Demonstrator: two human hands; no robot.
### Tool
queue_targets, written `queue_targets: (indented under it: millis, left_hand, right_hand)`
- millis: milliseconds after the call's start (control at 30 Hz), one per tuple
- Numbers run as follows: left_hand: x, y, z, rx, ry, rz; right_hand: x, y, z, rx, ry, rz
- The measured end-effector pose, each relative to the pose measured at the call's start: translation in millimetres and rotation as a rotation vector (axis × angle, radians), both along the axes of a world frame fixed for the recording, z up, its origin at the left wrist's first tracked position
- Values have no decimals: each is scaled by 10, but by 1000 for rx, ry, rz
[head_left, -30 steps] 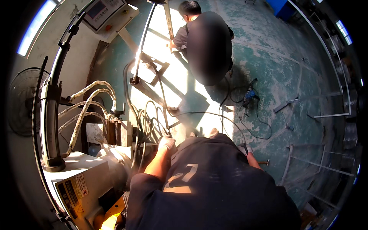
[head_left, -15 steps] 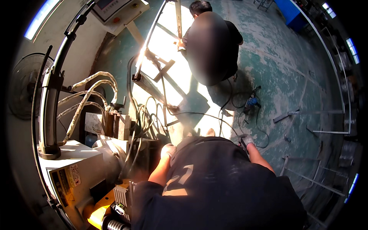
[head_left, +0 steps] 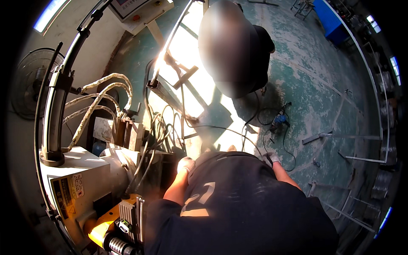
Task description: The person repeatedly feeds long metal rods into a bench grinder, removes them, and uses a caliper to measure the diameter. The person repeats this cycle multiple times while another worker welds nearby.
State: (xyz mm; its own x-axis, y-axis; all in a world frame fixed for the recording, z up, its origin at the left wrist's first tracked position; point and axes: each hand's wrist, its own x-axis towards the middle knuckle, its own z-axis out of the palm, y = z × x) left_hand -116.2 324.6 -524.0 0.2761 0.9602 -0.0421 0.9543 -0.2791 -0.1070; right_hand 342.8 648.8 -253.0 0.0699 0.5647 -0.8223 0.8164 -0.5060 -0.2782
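Observation:
My left hand (head_left: 185,164), in a pale work glove, hangs by the left side of my dark shirt (head_left: 250,199). Its fingers are too small and turned away to make out, and nothing shows in it. On the other side, my gloved right hand (head_left: 272,158) is closed around a dark piece at the end of a black cable (head_left: 221,126), which runs across the floor toward the left. Ahead, a co-worker in dark clothes (head_left: 257,57) is bent low beside a metal frame (head_left: 170,95) in bright sunlight.
To my left stands a pale machine (head_left: 91,170) with wrapped hoses (head_left: 97,104), a tall post and a yellow part (head_left: 102,229). Coiled cables (head_left: 163,127) lie beside it. A blue power tool (head_left: 280,119) rests on the green floor. Metal frames (head_left: 352,137) stand at right.
The co-worker has shifted slightly, and the arm that reached toward the upright bar is now hidden. My view has turned a little; my hands stay by my sides.

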Motion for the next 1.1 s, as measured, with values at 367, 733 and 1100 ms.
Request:
queue_targets:
  millis: [367,733,1100]
  left_hand:
    - [104,284,641,-284,44,39]
    - [167,491,980,-452,69,75]
    - [-212,54,183,-326,186,-77]
  right_hand:
    - [-117,95,167,0,-31,26]
    - [-44,93,100,43,-5,155]
    - [147,-127,-308,-26,113,-154]
